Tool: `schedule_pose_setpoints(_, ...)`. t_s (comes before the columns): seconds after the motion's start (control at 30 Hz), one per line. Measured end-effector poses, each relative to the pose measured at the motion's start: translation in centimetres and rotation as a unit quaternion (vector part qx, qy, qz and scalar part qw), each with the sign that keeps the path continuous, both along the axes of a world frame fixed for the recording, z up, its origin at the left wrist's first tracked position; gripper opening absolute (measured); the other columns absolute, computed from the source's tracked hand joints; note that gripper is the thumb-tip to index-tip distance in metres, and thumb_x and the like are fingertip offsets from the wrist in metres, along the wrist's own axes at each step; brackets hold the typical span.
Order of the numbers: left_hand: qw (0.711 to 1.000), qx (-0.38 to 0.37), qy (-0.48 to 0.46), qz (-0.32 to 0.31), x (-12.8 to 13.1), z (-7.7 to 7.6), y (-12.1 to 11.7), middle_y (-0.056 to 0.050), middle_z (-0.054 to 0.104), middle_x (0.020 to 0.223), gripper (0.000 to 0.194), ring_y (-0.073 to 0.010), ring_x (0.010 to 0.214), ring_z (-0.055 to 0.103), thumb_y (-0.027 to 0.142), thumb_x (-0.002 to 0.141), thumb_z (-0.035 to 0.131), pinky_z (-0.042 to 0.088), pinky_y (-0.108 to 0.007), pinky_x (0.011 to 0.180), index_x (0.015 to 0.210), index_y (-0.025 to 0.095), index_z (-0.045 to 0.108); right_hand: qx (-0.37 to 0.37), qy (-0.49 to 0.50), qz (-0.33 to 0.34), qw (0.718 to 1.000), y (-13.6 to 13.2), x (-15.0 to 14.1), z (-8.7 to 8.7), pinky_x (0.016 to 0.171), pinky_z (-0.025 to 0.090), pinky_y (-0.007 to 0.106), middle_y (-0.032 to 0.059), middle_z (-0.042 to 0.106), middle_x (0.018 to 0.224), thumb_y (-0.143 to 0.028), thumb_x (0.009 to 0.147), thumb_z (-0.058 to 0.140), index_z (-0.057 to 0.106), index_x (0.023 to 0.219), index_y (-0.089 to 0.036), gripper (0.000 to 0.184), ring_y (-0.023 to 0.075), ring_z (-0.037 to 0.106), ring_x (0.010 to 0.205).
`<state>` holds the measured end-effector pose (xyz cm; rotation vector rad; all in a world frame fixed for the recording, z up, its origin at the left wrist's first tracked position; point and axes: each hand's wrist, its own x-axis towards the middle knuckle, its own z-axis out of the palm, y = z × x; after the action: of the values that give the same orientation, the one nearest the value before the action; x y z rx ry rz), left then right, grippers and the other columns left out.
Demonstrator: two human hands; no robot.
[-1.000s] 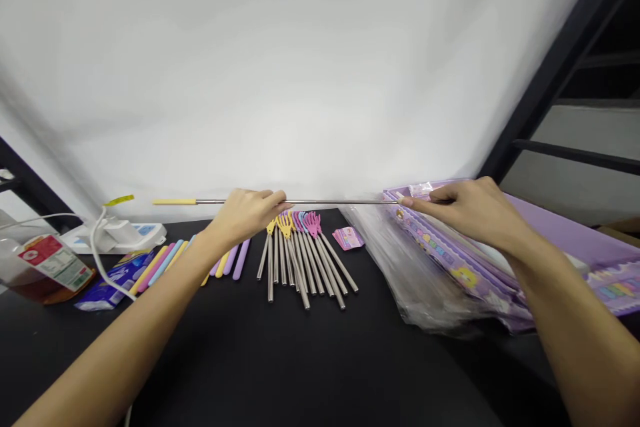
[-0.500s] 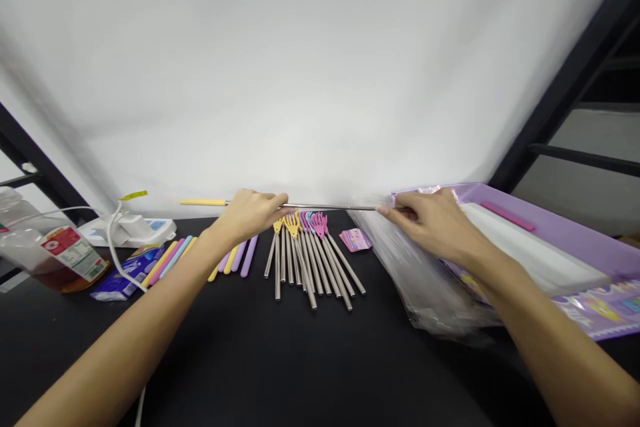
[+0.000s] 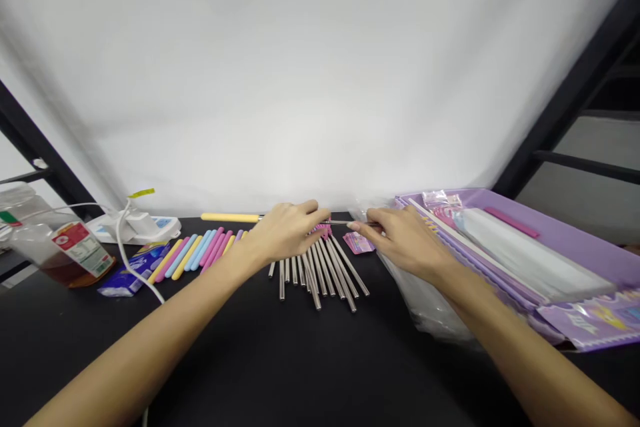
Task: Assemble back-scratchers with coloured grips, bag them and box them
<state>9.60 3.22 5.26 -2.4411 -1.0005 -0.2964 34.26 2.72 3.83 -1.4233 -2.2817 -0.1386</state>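
Note:
A telescopic back scratcher (image 3: 230,217) with a yellow handle lies level across both hands above the back of the table. My left hand (image 3: 285,230) is closed round it just right of the handle. Its thin metal rod shows in the short gap between the hands. My right hand (image 3: 403,233) pinches the rod at the other end, and its fingers hide that tip. Beneath my left hand are several metal scratcher rods (image 3: 320,273), fanned out, with a pink claw head in sight and others covered. Coloured handles (image 3: 195,257) lie in a row left of them, partly behind my left forearm.
Pink cards (image 3: 359,242) lie beside the rods. Clear plastic bags (image 3: 425,310) sit under my right arm, beside a purple box (image 3: 565,233) with a pink stick inside. On the left are a bottle (image 3: 65,247), a power strip (image 3: 135,228), a blue packet (image 3: 134,271) and a white cable.
My hands have come closer together and the metal rod between them is shorter. My left hand moved right, my right hand slightly left. More coloured handles show.

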Motion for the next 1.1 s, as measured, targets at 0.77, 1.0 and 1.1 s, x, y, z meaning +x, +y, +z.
schedule_pose_setpoints(0.77,0.996,-0.019,0.030,0.077,-2.0,0.1,1.3,-0.004,0.070,0.078,0.038,-0.0148,0.057,0.060,0.042,0.103,0.030,0.023,-0.027,0.051,0.095,0.018,0.058,0.023,0.032,-0.025,0.999,-0.9,-1.3,0.3,0.084,0.030,0.043,0.0030,0.062,0.074,-0.055,0.100,0.025,0.050,0.072,-0.021,0.051,0.0212,0.055,0.071)
schedule_pose_setpoints(1.0,0.999,-0.012,0.012,0.040,1.1,-0.9,0.0,-0.005,0.071,0.080,0.037,-0.0172,0.060,0.063,0.043,0.102,0.030,0.021,-0.028,0.050,0.099,0.018,0.057,0.033,0.054,0.052,0.997,-1.7,-3.6,-0.3,0.084,0.034,0.040,0.0077,0.065,0.088,-0.052,0.100,0.031,0.057,0.083,-0.019,0.045,0.0227,0.055,0.081)
schedule_pose_setpoints(1.1,0.998,-0.010,-0.003,0.055,-0.3,-0.7,0.7,-0.003,0.069,0.081,0.035,-0.0160,0.060,0.063,0.044,0.102,0.033,0.023,-0.028,0.051,0.098,0.019,0.056,0.109,0.062,0.049,0.991,-1.1,-1.9,0.2,0.088,0.034,0.042,0.0104,0.067,0.101,-0.043,0.099,0.041,0.063,0.095,-0.019,0.033,0.0274,0.056,0.099)
